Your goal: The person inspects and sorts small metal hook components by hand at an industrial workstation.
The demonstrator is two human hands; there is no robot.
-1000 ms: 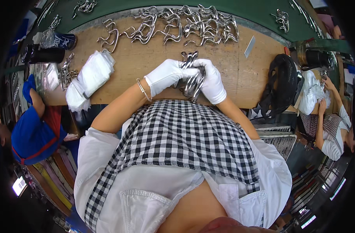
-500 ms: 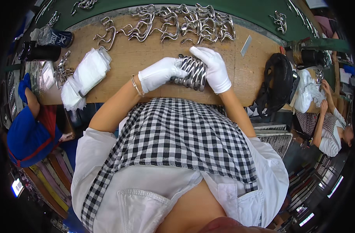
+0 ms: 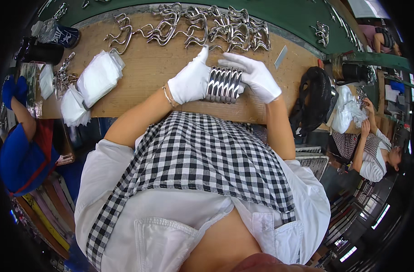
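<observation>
Both my hands wear white gloves. Between them lies a tight row of several shiny curved metal parts (image 3: 224, 84), pressed side by side on the wooden bench (image 3: 148, 77). My left hand (image 3: 189, 80) pushes flat against the row's left end, one finger pointing up. My right hand (image 3: 254, 75) lies over the row's right end and top, fingers spread. A thin bracelet circles my left wrist.
A long heap of loose metal parts (image 3: 202, 25) runs along the bench's far edge. White folded cloths (image 3: 91, 86) lie at left, beside more metal parts (image 3: 62, 75). A black bag (image 3: 313, 102) sits at right. Other people work at left (image 3: 21, 149) and right (image 3: 375, 149).
The metal parts went from a loose bunch held near the bench's front edge to a neat straight row set further onto the bench, my hands squeezing its ends.
</observation>
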